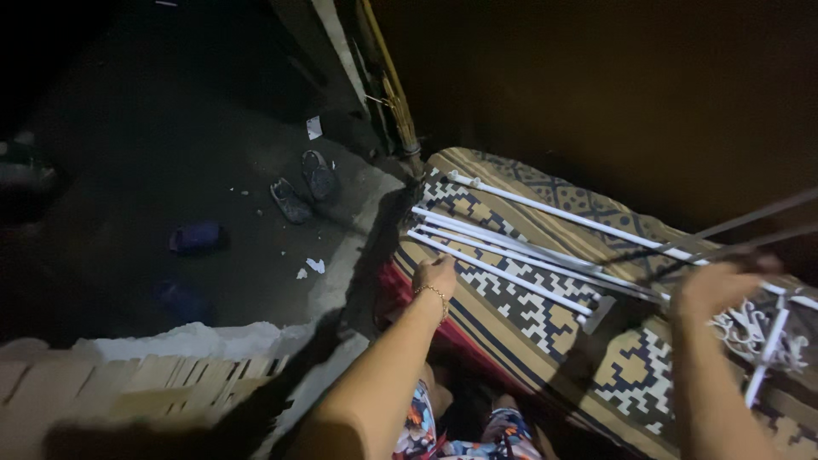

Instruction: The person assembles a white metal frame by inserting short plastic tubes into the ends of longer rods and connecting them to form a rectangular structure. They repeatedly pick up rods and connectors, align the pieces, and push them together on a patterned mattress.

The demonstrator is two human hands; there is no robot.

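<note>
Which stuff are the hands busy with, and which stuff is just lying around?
Busy with: left hand on the patterned blanket; right hand at the white rods.

Lying around: grey sandals, blue slippers, paper scraps on the dark ground.

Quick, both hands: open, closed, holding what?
Left hand: closed on the edge of the patterned blanket.
Right hand: on the white rods; grip cannot be told.

No packages, labels, signs or screens in view, only small white scraps (314, 128) on the dark floor (170, 153)
</note>
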